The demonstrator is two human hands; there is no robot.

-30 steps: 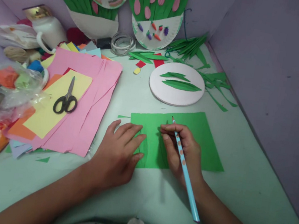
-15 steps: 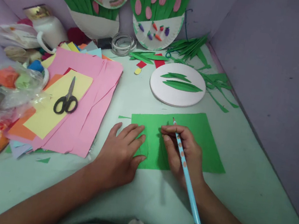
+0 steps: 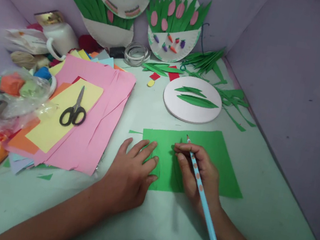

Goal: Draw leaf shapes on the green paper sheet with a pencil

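Observation:
A sheet of green paper (image 3: 205, 140) lies flat on the table, with faint curved pencil lines on it. My left hand (image 3: 132, 172) rests with fingers spread over the sheet's left end. My right hand (image 3: 200, 174) is closed on a light blue pencil with orange dots (image 3: 208, 211), its tip pointing away over the sheet's far half. Whether the tip touches the paper I cannot tell. Beyond the sheet, two cut green paper leaves (image 3: 197, 101) lie on a white oval disc (image 3: 191, 114).
Black-handled scissors (image 3: 73, 113) lie on yellow paper (image 3: 45, 139) atop pink sheets (image 3: 117, 101) at left. A white mug (image 3: 60, 39) stands behind. Decorated paper plates (image 3: 169, 55) lean on the back wall. Green strips (image 3: 235, 99) lie near the right wall.
The whole scene sits slightly lower and farther right in view, as the camera has shifted. Both hands keep nearly the same place on the green sheet, and the pencil is still held.

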